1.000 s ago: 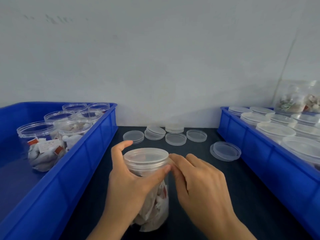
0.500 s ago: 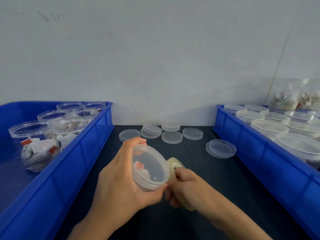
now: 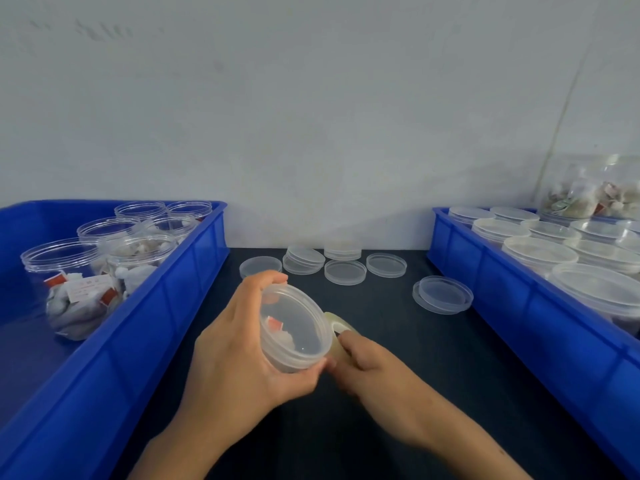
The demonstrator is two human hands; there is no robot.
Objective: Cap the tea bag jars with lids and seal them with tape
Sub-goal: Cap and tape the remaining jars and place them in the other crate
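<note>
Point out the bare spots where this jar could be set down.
Bare dark table lies between the right hand and the right blue bin, below the loose lids. The near left bin floor is bare too. Crowded: the lid row by the wall, and the right bin, packed with capped jars.

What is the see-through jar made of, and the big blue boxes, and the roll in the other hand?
The jar looks like clear, glossy plastic: the tea bags show through its lid and light glints on the rim. The blue bins look like hard moulded plastic, smooth with ribbed walls. The roll seems to be clear, slightly yellowish sticky tape, though the right hand hides most of it.
</note>
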